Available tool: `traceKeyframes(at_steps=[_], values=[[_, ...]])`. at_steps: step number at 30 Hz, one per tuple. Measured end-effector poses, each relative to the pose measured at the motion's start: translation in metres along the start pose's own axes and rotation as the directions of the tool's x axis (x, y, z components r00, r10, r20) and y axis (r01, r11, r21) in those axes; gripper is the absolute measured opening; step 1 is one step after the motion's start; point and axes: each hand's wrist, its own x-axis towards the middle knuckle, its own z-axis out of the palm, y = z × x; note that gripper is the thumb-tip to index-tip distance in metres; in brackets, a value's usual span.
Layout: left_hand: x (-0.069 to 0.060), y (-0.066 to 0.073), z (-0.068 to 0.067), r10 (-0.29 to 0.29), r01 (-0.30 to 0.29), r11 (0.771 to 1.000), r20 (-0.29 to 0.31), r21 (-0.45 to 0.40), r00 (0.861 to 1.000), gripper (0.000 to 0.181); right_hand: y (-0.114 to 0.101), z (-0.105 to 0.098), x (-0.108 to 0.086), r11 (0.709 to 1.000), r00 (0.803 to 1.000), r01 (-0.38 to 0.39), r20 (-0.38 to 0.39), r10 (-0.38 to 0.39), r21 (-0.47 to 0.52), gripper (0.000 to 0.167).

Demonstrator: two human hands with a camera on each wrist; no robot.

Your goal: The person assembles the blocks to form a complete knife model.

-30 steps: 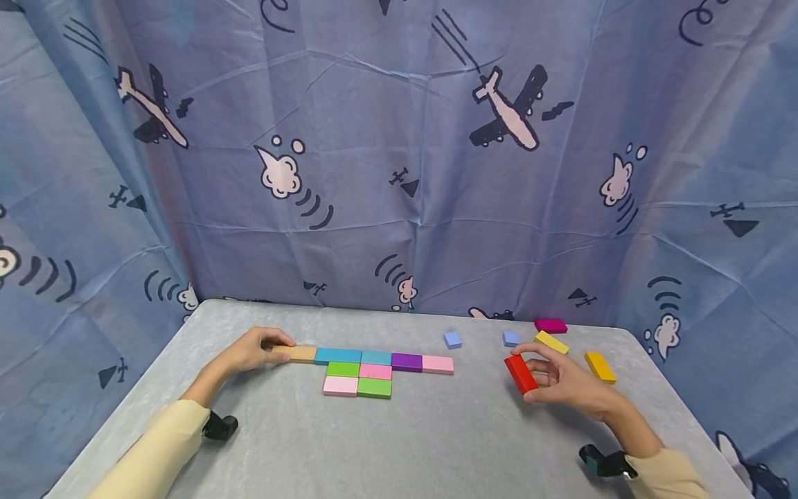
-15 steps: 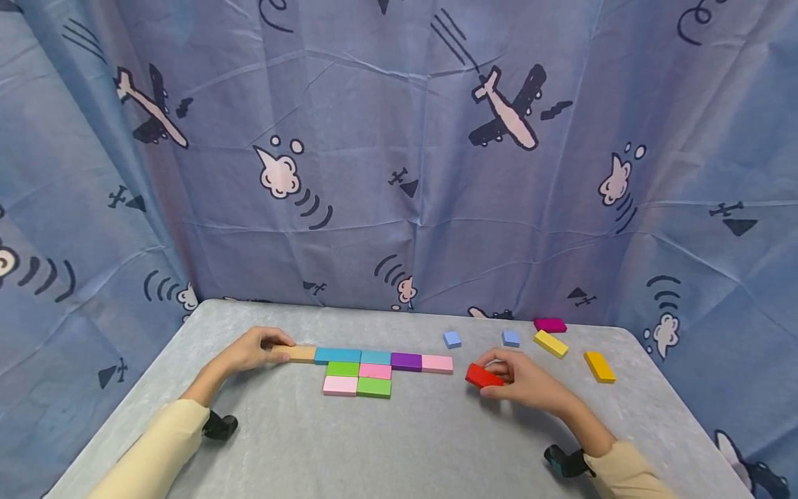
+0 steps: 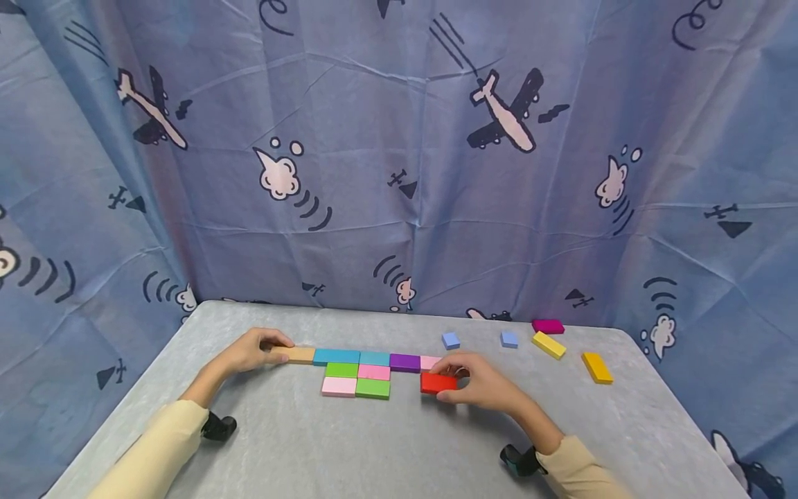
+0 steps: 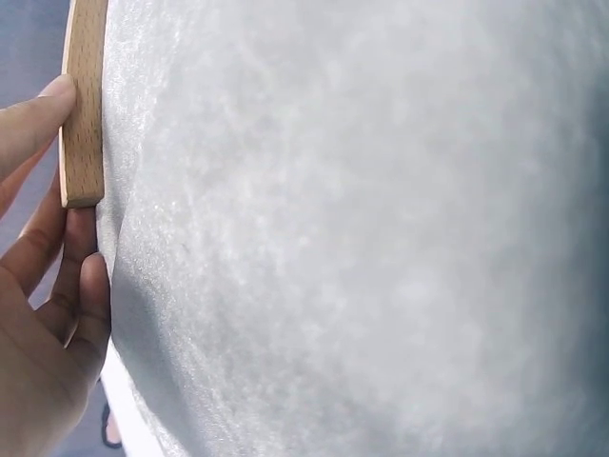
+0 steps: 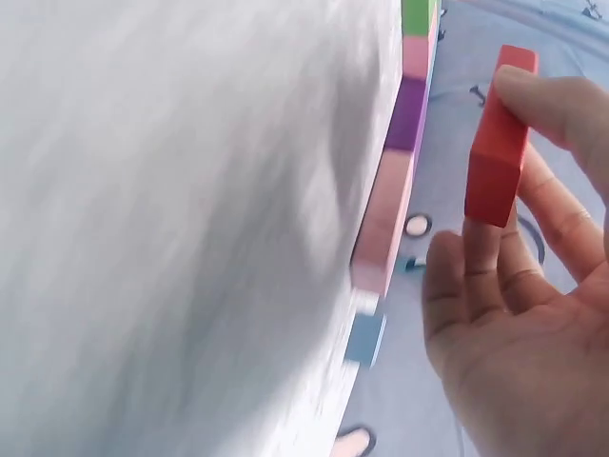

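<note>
My left hand [image 3: 251,351] holds the tan wooden block [image 3: 302,355] at the left end of a row. In the left wrist view the thumb lies against one side of this wooden block [image 4: 86,114]. My right hand [image 3: 489,385] pinches a red block [image 3: 439,383] between thumb and fingers, just in front of the row's right end. The right wrist view has the red block [image 5: 500,143] held off the table. Along the row run a long blue block [image 3: 337,357], a shorter blue one [image 3: 375,358], a purple block [image 3: 405,362] and a partly hidden pink block [image 3: 428,362].
Below the row sit a green block [image 3: 342,369], a pink one [image 3: 374,372], a pale pink one [image 3: 339,387] and another green [image 3: 373,389]. Small blue blocks [image 3: 451,340], yellow blocks [image 3: 548,344] and a magenta block [image 3: 548,326] lie at the back right.
The right hand has carried the red block leftward from near the yellow blocks to the row's right end, turning it roughly parallel to the row. The left hand has stayed put.
</note>
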Motion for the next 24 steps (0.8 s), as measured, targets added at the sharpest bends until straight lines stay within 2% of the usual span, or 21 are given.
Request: traceKeyframes(at_steps=[7,19,24], values=[[0.0,-0.001,0.0,0.005,-0.005,1.0,0.002,-0.008,1.0,0.021,-0.012,0.02,0.021,0.998,0.998,0.057,0.026,-0.058,0.029,0.031],[-0.002,0.002,0.0,0.011,-0.011,1.0,0.001,0.002,1.0,0.02,-0.033,0.056,0.052,0.996,0.992,0.07,0.103,-0.075,0.05,0.027],[-0.002,0.003,0.001,0.01,-0.01,1.0,-0.001,-0.009,1.0,0.021,-0.039,0.069,0.064,0.996,0.991,0.075,0.111,-0.081,0.057,0.027]])
